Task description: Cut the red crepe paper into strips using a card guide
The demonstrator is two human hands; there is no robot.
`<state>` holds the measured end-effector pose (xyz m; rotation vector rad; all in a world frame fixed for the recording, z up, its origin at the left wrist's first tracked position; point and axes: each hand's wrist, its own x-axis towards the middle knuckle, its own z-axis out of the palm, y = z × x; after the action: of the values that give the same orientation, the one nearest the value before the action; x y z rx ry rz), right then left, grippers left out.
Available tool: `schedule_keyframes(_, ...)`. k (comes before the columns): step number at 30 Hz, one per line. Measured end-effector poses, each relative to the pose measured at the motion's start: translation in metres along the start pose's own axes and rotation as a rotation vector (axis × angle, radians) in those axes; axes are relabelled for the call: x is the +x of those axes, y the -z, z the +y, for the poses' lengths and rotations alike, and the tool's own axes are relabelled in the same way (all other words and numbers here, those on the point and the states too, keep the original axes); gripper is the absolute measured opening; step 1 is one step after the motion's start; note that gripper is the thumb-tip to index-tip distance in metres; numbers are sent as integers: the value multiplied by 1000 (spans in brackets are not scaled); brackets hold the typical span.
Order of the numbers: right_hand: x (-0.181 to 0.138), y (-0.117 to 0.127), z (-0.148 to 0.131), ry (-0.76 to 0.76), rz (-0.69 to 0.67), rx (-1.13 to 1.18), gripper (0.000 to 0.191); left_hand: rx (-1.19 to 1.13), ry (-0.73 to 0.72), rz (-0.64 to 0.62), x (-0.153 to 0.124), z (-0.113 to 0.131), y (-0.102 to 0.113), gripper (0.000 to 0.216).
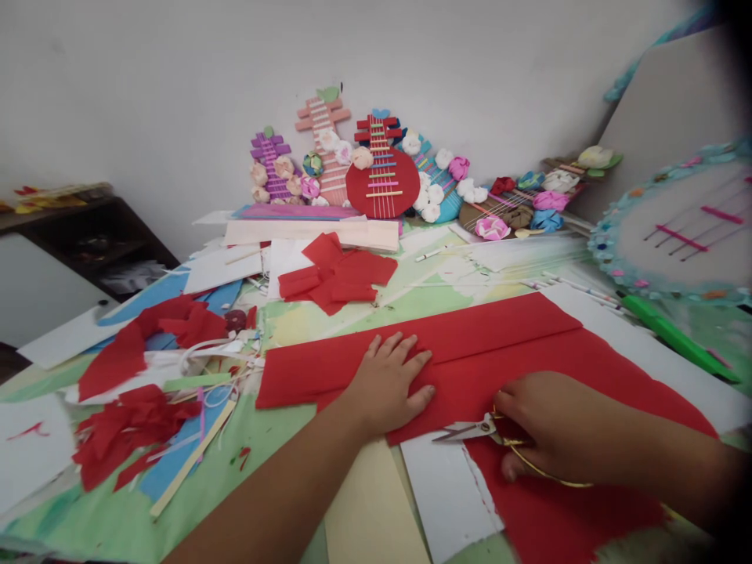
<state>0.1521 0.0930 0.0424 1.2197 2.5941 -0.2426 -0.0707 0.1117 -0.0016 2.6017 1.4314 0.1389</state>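
Lower left, red scraps (pixel 132 431) could catch beneath a sliding sheet. At centre, the left hand (pixel 391 384) lies spread on the red sheet (pixel 487 333); should it slip, the scissors (pixel 485 428), gripped by the right hand (pixel 544 423) lower right, might cut crooked.

The light is dim and soft — the right-hand corners nearly black.

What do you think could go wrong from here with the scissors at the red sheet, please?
The scissors in the right hand point towards the left hand, so a slip might nick it. Their blades lie over a white piece, which could get snipped too. The red sheet might shift, leaving a crooked edge.
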Motion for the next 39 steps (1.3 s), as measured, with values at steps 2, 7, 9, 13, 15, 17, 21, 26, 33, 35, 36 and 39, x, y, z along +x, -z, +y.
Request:
schedule_keyframes(2,2,1,-4,13,12,-17,32,-2,-5,8,0,0,-1,50)
schedule_keyframes(7,4,2,-12,29,25,-54,33,-6,-8,15,0,0,-1,50)
schedule_keyframes(9,6,2,-13,35,28,-50,34,-10,-7,12,0,0,0,50)
schedule_keyframes(13,8,1,-16,21,34,-47,37,-9,-7,17,0,0,0,50)
schedule_keyframes(15,9,0,-18,12,39,-55,40,-5,-5,24,0,0,-1,50)
schedule_keyframes(17,10,-1,-20,6,42,-66,41,-4,-4,25,0,0,-2,50)
schedule_keyframes(21,13,-2,-22,18,49,-88,41,-10,-7,18,0,0,-1,50)
schedule_keyframes(26,17,-5,-20,78,84,-119,41,-19,-3,4,0,0,0,50)
schedule_keyframes(33,19,-11,-12,154,77,-126,40,-38,0,-7,1,0,0,51)
schedule_keyframes(35,19,-13,-10,162,76,-130,37,-44,-1,-8,1,-1,-1,51)
schedule_keyframes(36,19,-13,-10,166,74,-131,36,-45,-3,-6,1,-1,-1,51)
schedule_keyframes(39,18,-15,-9,187,68,-125,32,-44,-6,-1,1,-2,-1,51)
